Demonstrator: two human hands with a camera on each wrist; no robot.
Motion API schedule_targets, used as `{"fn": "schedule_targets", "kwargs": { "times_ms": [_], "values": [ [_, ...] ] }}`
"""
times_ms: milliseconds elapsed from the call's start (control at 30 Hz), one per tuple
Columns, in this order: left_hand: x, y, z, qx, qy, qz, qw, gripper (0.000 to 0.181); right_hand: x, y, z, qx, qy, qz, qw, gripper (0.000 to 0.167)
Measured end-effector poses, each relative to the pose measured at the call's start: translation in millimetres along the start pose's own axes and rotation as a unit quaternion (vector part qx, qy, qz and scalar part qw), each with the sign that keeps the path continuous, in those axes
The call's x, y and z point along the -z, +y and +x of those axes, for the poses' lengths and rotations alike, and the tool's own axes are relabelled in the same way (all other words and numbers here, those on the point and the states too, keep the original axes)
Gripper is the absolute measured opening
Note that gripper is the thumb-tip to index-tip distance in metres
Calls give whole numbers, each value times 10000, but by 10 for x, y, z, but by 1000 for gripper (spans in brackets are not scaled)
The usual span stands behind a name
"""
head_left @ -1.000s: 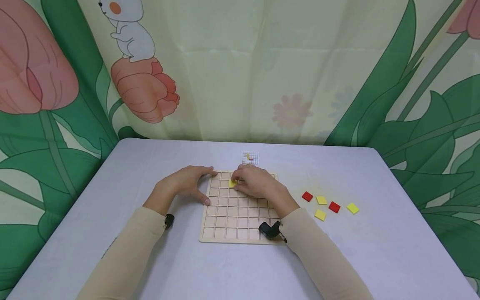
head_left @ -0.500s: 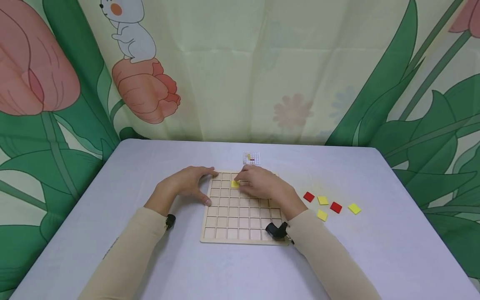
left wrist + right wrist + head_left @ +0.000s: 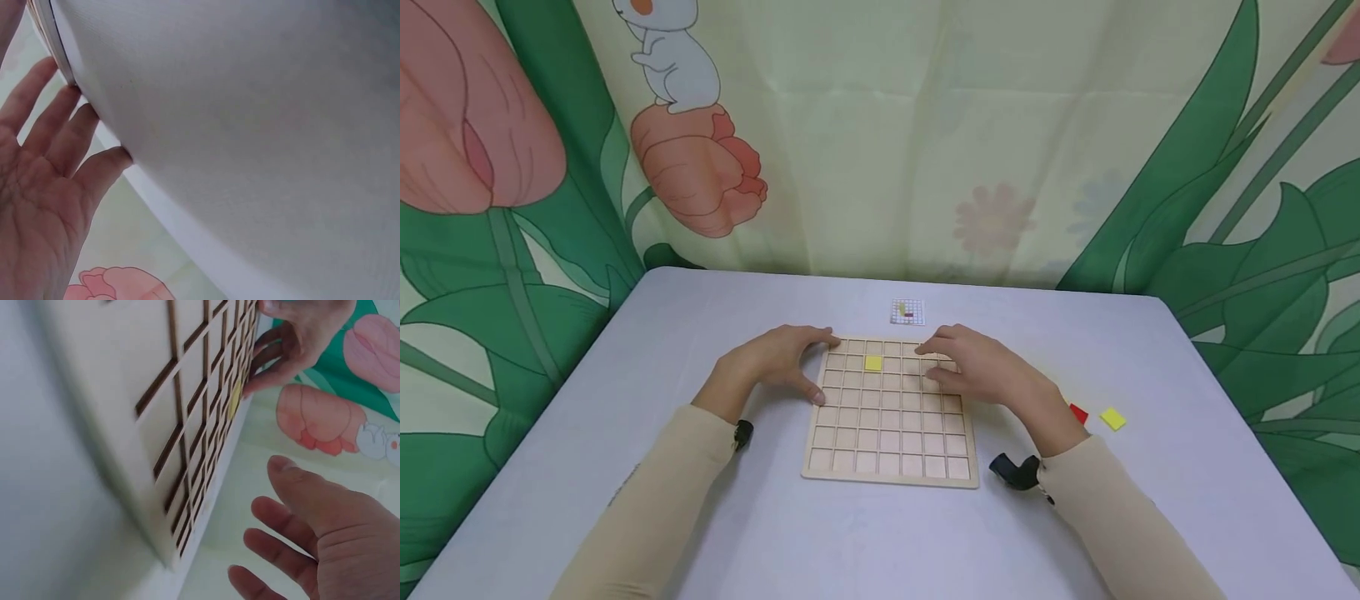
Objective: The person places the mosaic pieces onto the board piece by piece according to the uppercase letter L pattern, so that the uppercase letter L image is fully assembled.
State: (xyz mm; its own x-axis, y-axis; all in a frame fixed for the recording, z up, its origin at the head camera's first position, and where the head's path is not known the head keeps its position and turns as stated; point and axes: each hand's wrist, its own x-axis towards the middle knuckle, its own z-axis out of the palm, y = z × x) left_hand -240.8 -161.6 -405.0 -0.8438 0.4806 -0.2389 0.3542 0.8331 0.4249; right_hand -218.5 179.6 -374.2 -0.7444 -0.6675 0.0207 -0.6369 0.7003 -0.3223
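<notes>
A wooden grid board point(image 3: 891, 481) lies on the table, with one yellow tile point(image 3: 873, 363) in a cell of its second row from the back. My left hand point(image 3: 775, 360) touches the board's left edge, thumb and fingers spread; in the left wrist view the left hand point(image 3: 56, 169) has its fingertips by the board's corner. Over the board's right back part hovers my right hand point(image 3: 981, 367), fingers loosely bent with nothing between them. In the right wrist view the right hand point(image 3: 325, 531) is apart from the board point(image 3: 119, 456), and the yellow tile point(image 3: 235, 400) shows far off.
Behind the board lies a small printed grid card point(image 3: 907, 312) with yellow and red marks. Right of my right wrist are a red tile point(image 3: 1078, 414), partly covered, and a yellow tile point(image 3: 1112, 418). A patterned curtain point(image 3: 850, 167) hangs behind the table.
My right hand has let go of the yellow tile and moved right, its arm now covering several loose tiles. My left hand has stayed at the board's edge.
</notes>
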Motion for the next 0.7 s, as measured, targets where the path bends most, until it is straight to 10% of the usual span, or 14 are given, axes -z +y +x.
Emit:
{"fn": "schedule_targets", "kwargs": {
  "times_ms": [700],
  "values": [
    [17,16,-9,14,-76,127,9999,102,194,504,-910,-413,655,-207,9968,49]
  ]
}}
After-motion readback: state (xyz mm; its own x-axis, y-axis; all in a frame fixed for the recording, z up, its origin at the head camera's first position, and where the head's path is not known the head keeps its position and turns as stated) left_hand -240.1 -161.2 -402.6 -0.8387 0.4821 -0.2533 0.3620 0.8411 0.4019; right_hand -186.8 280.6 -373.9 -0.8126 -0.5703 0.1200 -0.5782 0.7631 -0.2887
